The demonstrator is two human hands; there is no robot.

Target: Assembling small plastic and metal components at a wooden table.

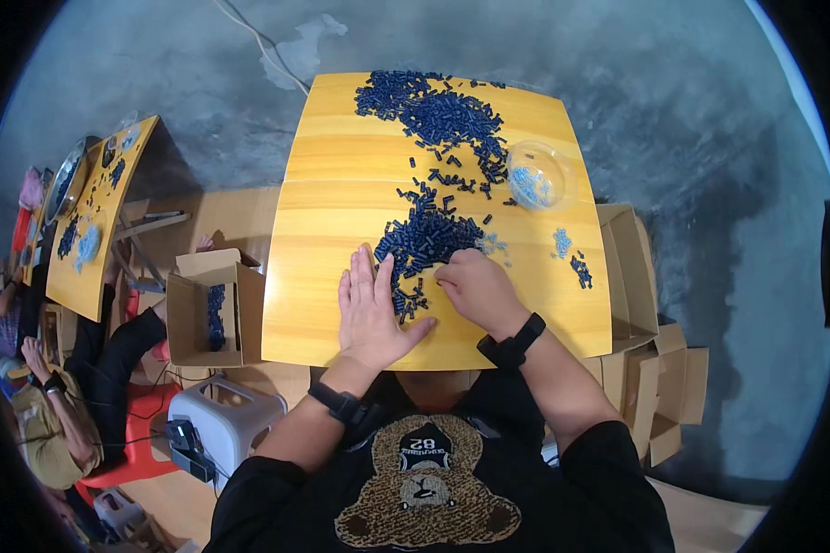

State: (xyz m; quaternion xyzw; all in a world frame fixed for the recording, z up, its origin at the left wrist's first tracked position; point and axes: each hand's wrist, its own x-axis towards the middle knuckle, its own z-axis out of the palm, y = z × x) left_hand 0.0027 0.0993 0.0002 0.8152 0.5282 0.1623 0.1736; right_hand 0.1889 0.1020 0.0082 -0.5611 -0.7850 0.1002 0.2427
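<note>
In the middle of the head view, a yellow wooden surface (318,221) carries a heap of small dark blue pieces (429,232) just beyond the person's hands. The left hand (371,318) lies along the heap's near left side, its grip apart, fingers stretched forward and thumb spread to the right. A few dark pieces sit between the two hands. The right hand (478,288) is curled at the heap's near right edge; whether its grip is clamped on a piece cannot be told. Some pale blue pieces (561,242) lie to its right, near a small dark cluster (582,270). Farther off are a larger dark heap (452,118) and a clear bowl (553,155). Left of the surface stands an open cardboard box (190,318).
</note>
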